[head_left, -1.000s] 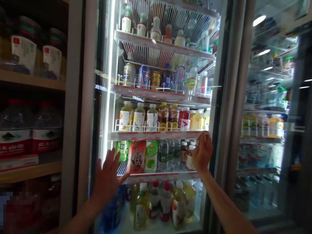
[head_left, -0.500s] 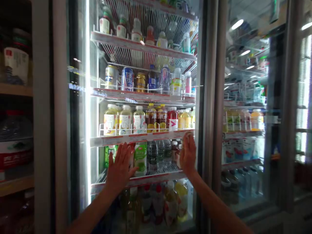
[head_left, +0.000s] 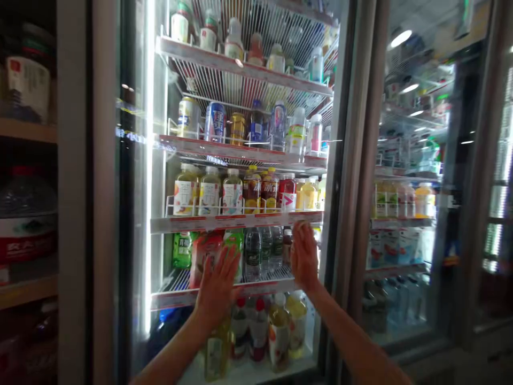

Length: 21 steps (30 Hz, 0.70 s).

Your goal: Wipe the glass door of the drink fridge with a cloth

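Observation:
My left hand (head_left: 217, 283) is raised with its fingers spread, in front of the lower shelf of a glass-fronted drinks cooler. Behind it are a red-labelled bottle (head_left: 202, 255) and a green bottle (head_left: 235, 240), both partly covered. My right hand (head_left: 305, 259) is up at the right, its fingers close together near the shelf edge (head_left: 264, 219). Something pale shows at its fingertips; its palm side is hidden. Reflections on the cooler's glass door (head_left: 134, 144) lie between me and the drinks. Whether either hand touches the glass is hard to tell.
Tea and juice bottles (head_left: 210, 192) line the middle shelf, with cans (head_left: 215, 122) above. Larger bottles (head_left: 278, 331) stand at the bottom. A metal door frame (head_left: 363, 160) runs up the right, beside another cooler. A dark shelf (head_left: 30, 131) with bottles is at the left.
My left hand has moved right across the lower shelf, uncovering the red-labelled bottle. My right hand has shifted slightly left. The view has also shifted a little.

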Tool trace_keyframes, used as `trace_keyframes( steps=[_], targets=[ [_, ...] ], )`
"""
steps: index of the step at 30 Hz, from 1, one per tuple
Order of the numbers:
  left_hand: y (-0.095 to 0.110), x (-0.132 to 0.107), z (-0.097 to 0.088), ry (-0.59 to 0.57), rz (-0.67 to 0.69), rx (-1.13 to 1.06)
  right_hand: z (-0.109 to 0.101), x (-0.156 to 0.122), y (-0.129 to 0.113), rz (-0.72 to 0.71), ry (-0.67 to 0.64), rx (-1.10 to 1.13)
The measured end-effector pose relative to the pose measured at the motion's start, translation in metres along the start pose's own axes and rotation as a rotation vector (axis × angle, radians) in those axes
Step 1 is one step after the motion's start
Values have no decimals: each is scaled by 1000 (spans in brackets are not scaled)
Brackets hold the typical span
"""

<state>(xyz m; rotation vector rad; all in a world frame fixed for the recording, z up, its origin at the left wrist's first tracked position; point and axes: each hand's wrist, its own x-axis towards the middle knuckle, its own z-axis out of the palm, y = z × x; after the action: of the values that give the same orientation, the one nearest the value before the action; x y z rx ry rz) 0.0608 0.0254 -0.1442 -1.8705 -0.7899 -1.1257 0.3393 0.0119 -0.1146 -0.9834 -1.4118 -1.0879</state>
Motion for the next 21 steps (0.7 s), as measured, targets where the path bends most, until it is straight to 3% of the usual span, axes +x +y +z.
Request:
trace_keyframes(
  steps=[3, 7, 10, 11, 13, 15, 17, 21],
  targets=[
    [6, -6, 6, -41, 0, 25, -5, -40, -1, -69, -66, 3],
    [5, -8, 7, -78, -6, 38, -11, -73, 17, 215, 55, -83],
    [8, -8, 7, -67, -22, 29, -1, -84, -15, 365, 91, -79],
    [10, -7, 7, -69, -27, 26, 3, -88, -33, 338, 59, -54],
    [11, -8, 7, -74, -32, 26, 11, -95, -67, 131, -80, 18],
    [9, -12, 7, -67, -24, 29, 14, -98, -80, -101, -207, 58],
    [3, -18, 8, -54, 0, 23, 10, -94, -64, -157, -243, 23],
    [-2, -27, 0, -18, 20, -56, -12, -66, -11, 172, -17, -130]
  ],
)
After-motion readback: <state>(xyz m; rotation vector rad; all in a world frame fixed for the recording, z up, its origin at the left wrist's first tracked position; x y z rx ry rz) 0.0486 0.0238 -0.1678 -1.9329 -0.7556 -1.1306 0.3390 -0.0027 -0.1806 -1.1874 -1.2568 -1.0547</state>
